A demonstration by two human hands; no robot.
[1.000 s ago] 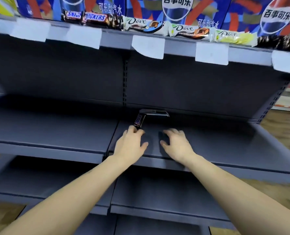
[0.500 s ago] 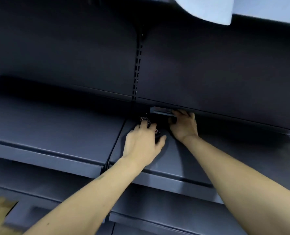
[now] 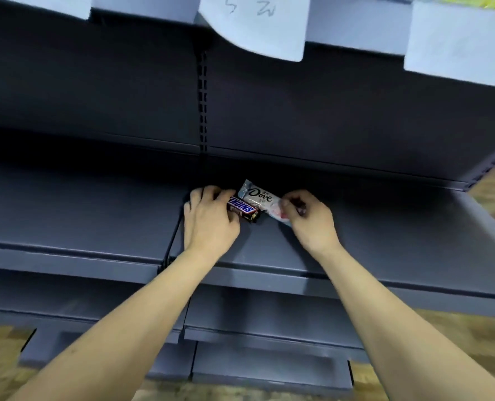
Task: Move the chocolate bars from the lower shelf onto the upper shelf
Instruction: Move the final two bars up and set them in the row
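The lower shelf (image 3: 385, 244) is now showing two bars out in the open near its back, where half a second ago both hands were reaching into the dark recess with little of them visible. The right hand (image 3: 310, 218) is pinching the end of the white Dove bar (image 3: 257, 198), having drawn it forward from the back wall. The left hand (image 3: 208, 221) is curling its fingers round the Snickers bar (image 3: 242, 209) lying just beside it; in my judgement both bars are secured and only the lift to the upper shelf (image 3: 356, 21) remains.
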